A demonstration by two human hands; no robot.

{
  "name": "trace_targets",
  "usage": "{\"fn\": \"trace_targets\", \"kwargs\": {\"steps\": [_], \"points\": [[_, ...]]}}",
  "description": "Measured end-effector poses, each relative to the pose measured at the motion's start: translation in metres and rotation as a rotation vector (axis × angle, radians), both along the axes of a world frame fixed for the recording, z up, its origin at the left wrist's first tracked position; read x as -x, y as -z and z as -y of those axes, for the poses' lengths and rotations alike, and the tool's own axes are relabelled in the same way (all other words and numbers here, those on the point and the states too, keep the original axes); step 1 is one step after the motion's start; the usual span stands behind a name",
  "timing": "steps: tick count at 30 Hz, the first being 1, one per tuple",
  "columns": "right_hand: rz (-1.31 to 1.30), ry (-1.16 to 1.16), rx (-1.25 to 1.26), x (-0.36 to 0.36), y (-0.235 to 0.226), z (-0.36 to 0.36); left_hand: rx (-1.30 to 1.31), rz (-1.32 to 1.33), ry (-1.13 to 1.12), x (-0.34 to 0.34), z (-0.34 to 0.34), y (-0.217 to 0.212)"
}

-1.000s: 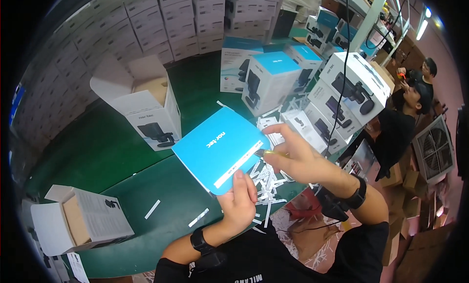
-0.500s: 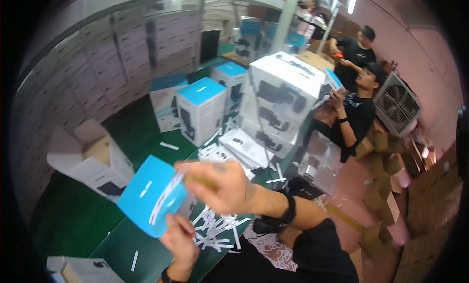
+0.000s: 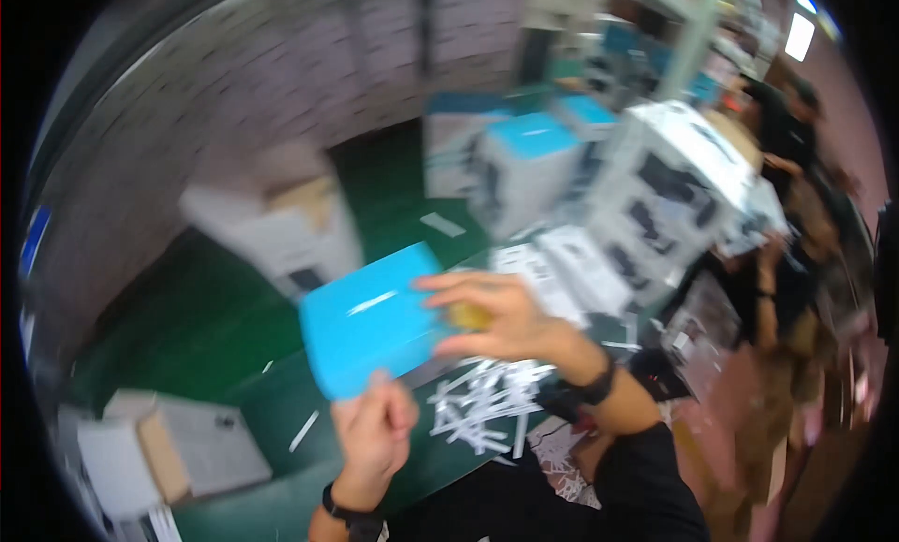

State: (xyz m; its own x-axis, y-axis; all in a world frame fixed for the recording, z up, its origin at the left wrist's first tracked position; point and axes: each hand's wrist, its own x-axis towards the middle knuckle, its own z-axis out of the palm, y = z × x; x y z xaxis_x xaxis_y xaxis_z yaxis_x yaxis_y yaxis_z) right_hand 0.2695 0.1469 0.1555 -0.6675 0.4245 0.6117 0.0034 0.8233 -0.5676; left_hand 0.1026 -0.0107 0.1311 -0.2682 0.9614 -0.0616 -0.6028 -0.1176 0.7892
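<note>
And here's the blue-faced box (image 3: 361, 331), up in the air over the near part of the green bench (image 3: 239, 392), right in the middle of the view and gripped from two sides! The broad blue face is turned up toward the camera and sits askew, one corner pointing away from the person, a lower one down by the left thumb. It's a flat, bright blue, smeared a little by motion, with a short streak of white lettering (image 3: 372, 303) slanting across its middle. Along the lower right, a slice of duller grey side wall slips into sight.

The left hand (image 3: 376, 420) has the near edge pinched, thumb laid on the blue, fingers curled in below. Over at the right edge, the right hand (image 3: 506, 319) comes in with its forefinger reaching onto the blue face, thumb lower down, and a small yellow thing (image 3: 470, 315) clasped between them; too blurred to say what kind!

Just below that hand, a tangle of white paper strips (image 3: 487, 411) litters the bench, with printed white papers (image 3: 571, 271) lying behind. Beyond the blue-faced box stands an open white box (image 3: 323, 247), flaps spread, tan insert showing; another open box (image 3: 211, 444) lies on its side at lower left. Blue-topped boxes (image 3: 532, 135) stand at the back.
</note>
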Motion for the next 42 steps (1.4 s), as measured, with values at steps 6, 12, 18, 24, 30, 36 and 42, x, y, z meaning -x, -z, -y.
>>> {"fn": "trace_targets", "kwargs": {"steps": [6,12,18,24,30,36,42], "points": [[-0.217,0.094,-0.151,0.013,0.013,0.009,-0.203,-0.282,-0.384,0.025,0.017,-0.018],[-0.224,0.069,0.023,0.014,0.018,0.03,-0.414,-1.253,-0.364,0.05,-0.008,-0.009],[-0.321,0.076,0.035,0.017,0.042,0.039,-0.371,-0.961,-0.531,0.039,-0.015,0.015],[-0.494,0.139,-0.237,0.024,0.052,0.025,-0.628,-1.402,-0.395,0.071,-0.02,0.031],[-0.456,0.128,-0.243,0.02,0.059,0.032,-0.744,-1.464,-0.495,0.076,-0.026,0.05],[-0.311,0.09,-0.292,0.014,0.063,0.026,-0.659,-1.604,-0.498,0.07,-0.025,0.027],[-0.131,0.03,-0.211,0.01,0.035,0.029,-0.629,-1.643,-0.433,0.067,-0.023,0.026]]}}
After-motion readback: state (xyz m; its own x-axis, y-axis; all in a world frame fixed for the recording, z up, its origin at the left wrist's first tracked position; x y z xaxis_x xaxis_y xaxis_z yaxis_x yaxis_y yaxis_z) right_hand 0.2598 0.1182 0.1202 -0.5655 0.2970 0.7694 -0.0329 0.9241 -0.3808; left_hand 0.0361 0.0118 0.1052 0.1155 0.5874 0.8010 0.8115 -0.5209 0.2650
